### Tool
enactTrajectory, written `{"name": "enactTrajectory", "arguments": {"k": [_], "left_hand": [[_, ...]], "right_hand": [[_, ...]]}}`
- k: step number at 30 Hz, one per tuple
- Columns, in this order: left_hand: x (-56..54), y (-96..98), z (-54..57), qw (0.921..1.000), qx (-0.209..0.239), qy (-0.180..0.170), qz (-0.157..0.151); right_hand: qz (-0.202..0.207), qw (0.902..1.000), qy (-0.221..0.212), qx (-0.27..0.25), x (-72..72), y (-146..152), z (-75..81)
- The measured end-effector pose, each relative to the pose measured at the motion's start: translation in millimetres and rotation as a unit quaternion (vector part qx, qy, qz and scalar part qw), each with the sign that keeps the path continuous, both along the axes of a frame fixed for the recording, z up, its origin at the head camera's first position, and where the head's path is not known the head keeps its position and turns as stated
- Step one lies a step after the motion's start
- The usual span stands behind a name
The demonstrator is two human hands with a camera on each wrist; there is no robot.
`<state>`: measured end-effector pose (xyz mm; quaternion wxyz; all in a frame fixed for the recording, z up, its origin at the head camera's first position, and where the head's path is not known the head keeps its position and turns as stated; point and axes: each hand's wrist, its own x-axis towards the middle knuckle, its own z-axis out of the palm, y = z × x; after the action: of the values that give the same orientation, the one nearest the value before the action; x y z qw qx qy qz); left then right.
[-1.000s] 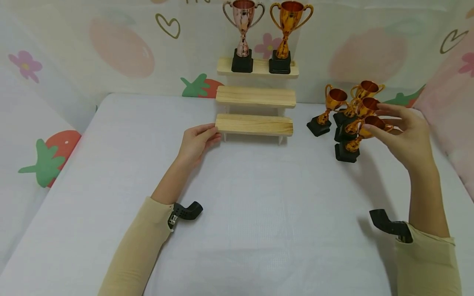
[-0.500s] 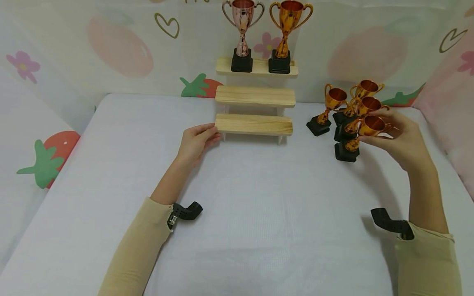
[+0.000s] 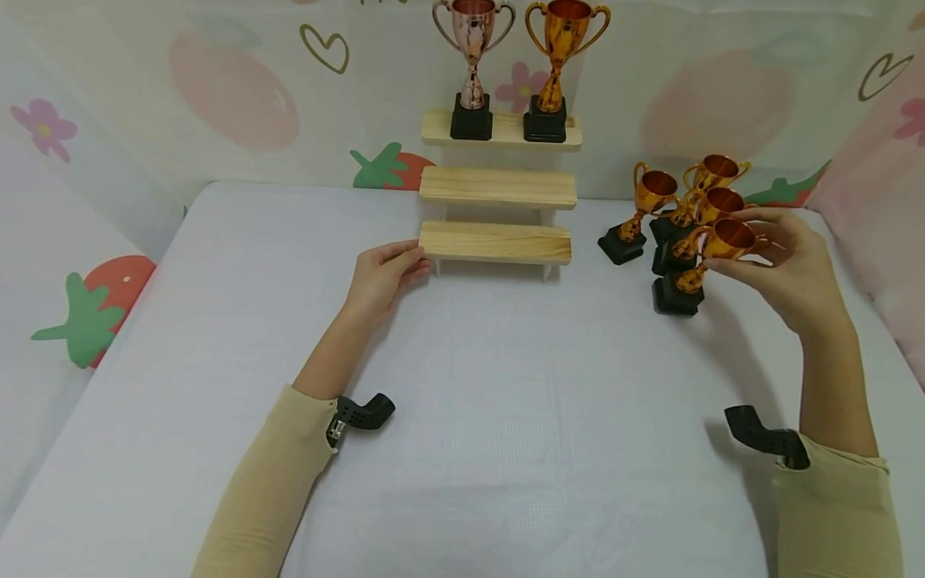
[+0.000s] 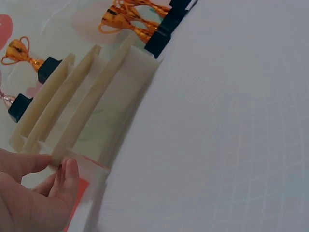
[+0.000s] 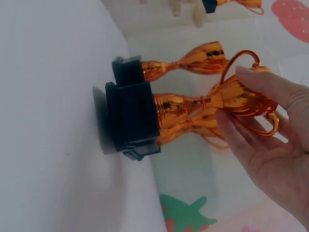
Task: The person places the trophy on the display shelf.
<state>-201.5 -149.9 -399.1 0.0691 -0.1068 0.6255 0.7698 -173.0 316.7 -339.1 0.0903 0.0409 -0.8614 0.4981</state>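
Note:
My left hand (image 3: 385, 281) pinches the left end of the lowest wooden shelf (image 3: 495, 243) of a three-step stand; the left wrist view shows thumb and fingertips (image 4: 71, 169) at that end. At the right, my right hand (image 3: 791, 261) grips the bowl of the front gold trophy (image 3: 731, 238) between thumb and fingers. This trophy is upright on a black base (image 5: 133, 116), with a shadow beside the base on the white cloth. Close behind it stand other gold trophies (image 3: 655, 191), partly hidden by it and by one another.
On the top shelf (image 3: 507, 132) stand a rose-coloured trophy (image 3: 473, 72) at left and a larger gold trophy (image 3: 564, 72) at right. The middle shelf (image 3: 499, 189) is bare wood. A white cloth (image 3: 462, 417) covers the table, with a printed curtain (image 3: 361, 96) behind.
My right hand's thumb and fingers have closed on the front gold trophy's bowl. That trophy has shifted slightly up in view. My left hand has stayed on the shelf end.

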Motion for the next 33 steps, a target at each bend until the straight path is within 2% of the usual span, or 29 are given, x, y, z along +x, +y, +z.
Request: {"name": "enactTrajectory", "arguments": {"k": [7, 21, 28, 33], "left_hand": [[0.8, -0.1, 0.7, 1.0, 0.001, 0.0, -0.001], [1.1, -0.2, 0.8, 1.0, 0.006, 0.002, -0.002], [1.5, -0.9, -0.3, 0.9998, 0.016, 0.011, -0.007], [2.0, -0.7, -0.2, 0.9998, 0.015, 0.01, -0.004]], "right_hand": [[0.001, 0.9999, 0.008, 0.012, 1.1, -8, 4.5], [0.037, 0.998, 0.039, -0.034, -4.1, -17, 7.7], [0.028, 0.9988, 0.04, -0.004, -3.5, -23, 14.5], [0.039, 0.9978, 0.053, -0.012, -6.6, -28, 19.0]]}}
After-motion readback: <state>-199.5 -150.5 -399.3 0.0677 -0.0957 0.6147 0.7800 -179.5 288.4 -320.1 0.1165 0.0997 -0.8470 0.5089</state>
